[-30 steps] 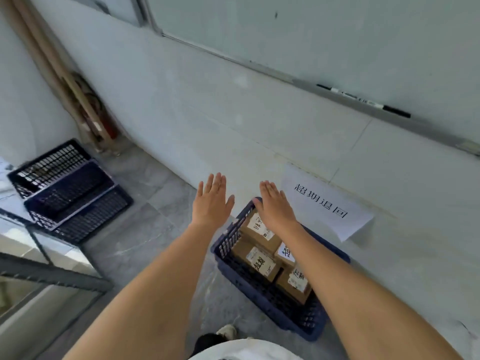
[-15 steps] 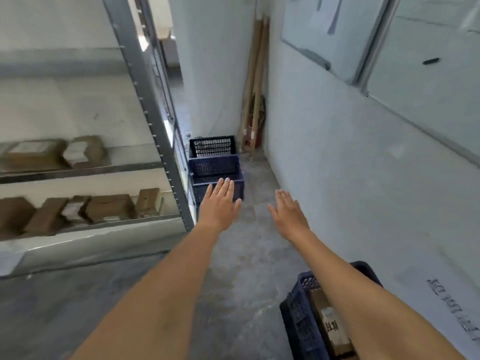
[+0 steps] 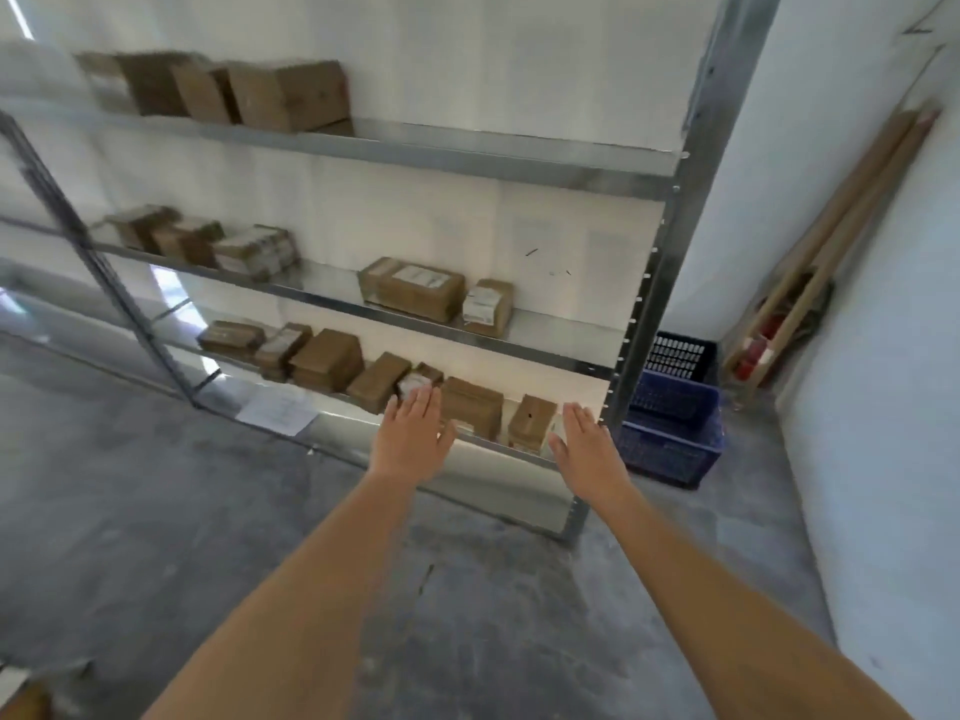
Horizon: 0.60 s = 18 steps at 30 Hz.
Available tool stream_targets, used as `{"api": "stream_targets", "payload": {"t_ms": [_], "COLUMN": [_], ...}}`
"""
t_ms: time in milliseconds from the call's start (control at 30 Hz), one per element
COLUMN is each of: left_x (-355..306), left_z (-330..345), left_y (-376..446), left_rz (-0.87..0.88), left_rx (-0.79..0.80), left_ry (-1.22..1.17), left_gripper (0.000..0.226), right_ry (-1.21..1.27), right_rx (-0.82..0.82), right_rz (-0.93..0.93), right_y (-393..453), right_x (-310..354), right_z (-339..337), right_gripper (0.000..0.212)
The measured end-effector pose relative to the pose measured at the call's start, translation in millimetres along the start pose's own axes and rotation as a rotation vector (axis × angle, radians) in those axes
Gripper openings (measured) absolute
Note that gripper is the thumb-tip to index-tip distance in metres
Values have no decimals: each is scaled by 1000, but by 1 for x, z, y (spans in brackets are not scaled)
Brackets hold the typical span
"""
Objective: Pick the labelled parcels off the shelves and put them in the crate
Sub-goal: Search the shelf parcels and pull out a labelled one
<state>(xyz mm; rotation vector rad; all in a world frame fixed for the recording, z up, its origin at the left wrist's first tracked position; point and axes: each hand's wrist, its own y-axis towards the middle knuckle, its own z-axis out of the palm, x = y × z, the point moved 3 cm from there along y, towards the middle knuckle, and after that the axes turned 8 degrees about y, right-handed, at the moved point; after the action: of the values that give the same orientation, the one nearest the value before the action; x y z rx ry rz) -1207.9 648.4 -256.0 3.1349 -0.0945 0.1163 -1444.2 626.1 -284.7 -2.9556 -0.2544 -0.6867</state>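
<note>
Two hands flat-fingered, holding nothing: left hand (image 3: 415, 439), right hand (image 3: 587, 444) | parcels (image 3: 470, 407) on bottom shelf (image 3: 498, 449) just ahead | advice: choose one showing a label, grip both sides, lift clear before turning.

Brown cardboard parcels (image 3: 413, 288), several bearing white labels, are sitting in rows on the grey metal shelves (image 3: 467, 158). A cluster is crowding the left end of the top shelf. Two are lying near the right end of the middle shelf, and a longer row is lining the front edge of the lowest shelf.
</note>
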Motion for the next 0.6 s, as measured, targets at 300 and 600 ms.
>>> {"api": "stream_targets", "payload": {"t_ms": [300, 600], "left_x": [148, 310], "left_z": [6, 12], "left_y": [24, 39], "left_rz": [-265, -523], "left_rx": [20, 21], "left_ry": [-35, -42], "left_gripper": [62, 62], "right_ry": [8, -1], "right_rx": [118, 274], "right_rz": [-234, -459], "right_y": [133, 226], "right_x": [136, 298], "right_z": [51, 122], "right_gripper": [61, 62]}}
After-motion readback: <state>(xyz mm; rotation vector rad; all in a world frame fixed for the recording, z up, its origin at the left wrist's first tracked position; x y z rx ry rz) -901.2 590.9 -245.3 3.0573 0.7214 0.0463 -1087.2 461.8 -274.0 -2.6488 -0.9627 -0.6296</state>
